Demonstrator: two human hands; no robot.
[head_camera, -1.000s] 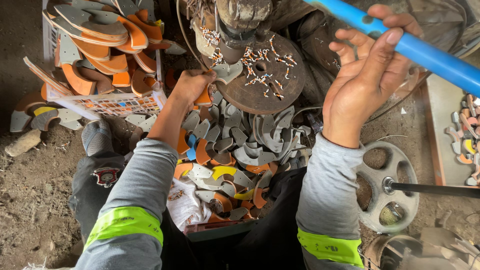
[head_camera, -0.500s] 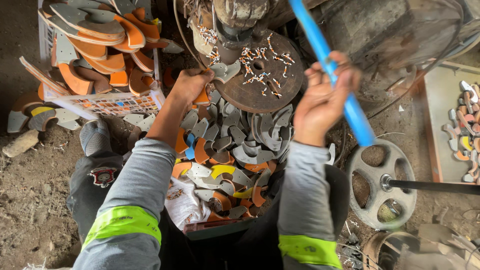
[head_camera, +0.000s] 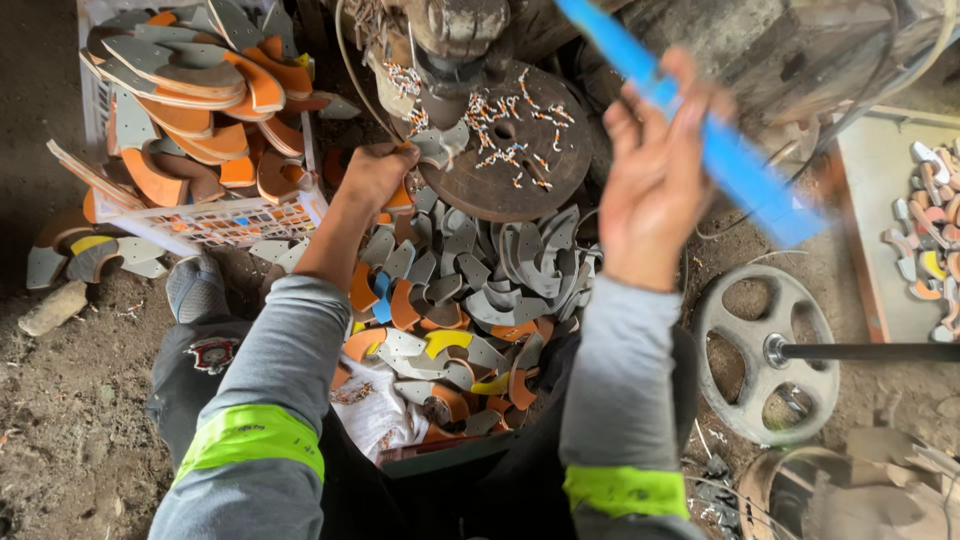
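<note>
My right hand (head_camera: 655, 170) is raised and gripping a long blue bar (head_camera: 720, 150) that slants from the top centre down to the right; it is blurred. My left hand (head_camera: 375, 175) reaches forward and holds a grey sole piece (head_camera: 437, 148) at the edge of a round rusty machine plate (head_camera: 540, 185) strewn with small scraps. Below both hands lies a heap of grey, orange and yellow curved sole cut-outs (head_camera: 460, 300).
A white plastic crate (head_camera: 215, 222) piled with orange and grey flip-flop soles stands at upper left. A grey metal handwheel on a shaft (head_camera: 765, 350) lies at right. More small cut pieces sit on a tray (head_camera: 870, 240) at far right. Dirt floor at left.
My right hand has swung the blue bar from lying across the upper right to a steep slant nearer the centre. My left hand stays at the machine plate.
</note>
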